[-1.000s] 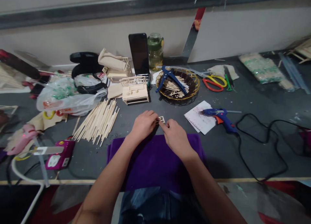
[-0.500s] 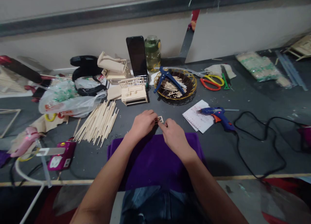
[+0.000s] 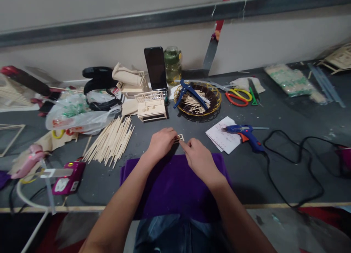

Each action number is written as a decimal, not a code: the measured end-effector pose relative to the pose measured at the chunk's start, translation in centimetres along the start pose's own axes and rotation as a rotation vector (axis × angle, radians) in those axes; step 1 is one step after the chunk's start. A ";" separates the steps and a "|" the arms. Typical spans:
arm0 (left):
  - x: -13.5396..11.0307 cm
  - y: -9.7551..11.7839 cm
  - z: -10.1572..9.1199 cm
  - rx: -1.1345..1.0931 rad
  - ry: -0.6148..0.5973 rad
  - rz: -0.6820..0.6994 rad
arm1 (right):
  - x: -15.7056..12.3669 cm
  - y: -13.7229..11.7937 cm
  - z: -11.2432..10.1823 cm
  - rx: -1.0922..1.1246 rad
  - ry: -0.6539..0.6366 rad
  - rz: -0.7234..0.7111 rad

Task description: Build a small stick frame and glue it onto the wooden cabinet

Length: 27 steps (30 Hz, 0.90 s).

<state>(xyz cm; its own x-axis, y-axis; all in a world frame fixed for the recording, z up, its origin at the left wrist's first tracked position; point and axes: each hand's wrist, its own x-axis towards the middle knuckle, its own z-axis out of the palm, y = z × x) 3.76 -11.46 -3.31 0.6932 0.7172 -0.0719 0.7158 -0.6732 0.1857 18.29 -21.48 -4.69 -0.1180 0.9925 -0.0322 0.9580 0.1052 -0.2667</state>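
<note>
Fingers (image 3: 175,139) of both hands pinch a small wooden frame (image 3: 180,138) above the purple cloth (image 3: 170,183), forearms converging.

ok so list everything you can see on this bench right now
small pale wooden frame: one, pale, pinched between both hands
purple cloth: one, purple, near edge of grey table
thin wooden sticks: pile, pale, left of hands
blue hot glue gun: one, blue-orange, right of hands
round wicker basket: one, yellow-brown, behind hands
black phone: one, black, upright at back
left hand: one, bare, on frame
right hand: one, bare, on frame
</note>
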 end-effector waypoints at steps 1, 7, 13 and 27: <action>0.0 0.0 -0.1 0.000 -0.004 -0.003 | -0.3 0.2 -0.1 0.011 0.015 -0.001; 0.1 0.2 -0.4 -0.009 -0.034 -0.024 | -1.9 0.6 0.6 0.045 0.076 -0.047; 0.2 0.1 -0.2 -0.036 -0.001 -0.016 | -1.1 0.2 0.7 -0.010 0.035 0.008; 0.3 0.0 -0.3 -0.054 -0.019 -0.013 | -0.4 -0.1 0.2 -0.033 -0.048 0.060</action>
<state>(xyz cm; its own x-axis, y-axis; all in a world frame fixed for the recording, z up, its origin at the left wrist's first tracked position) 3.94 -11.22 -3.08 0.6857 0.7220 -0.0929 0.7194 -0.6527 0.2374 18.20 -21.92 -4.81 -0.0721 0.9930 -0.0934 0.9716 0.0488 -0.2314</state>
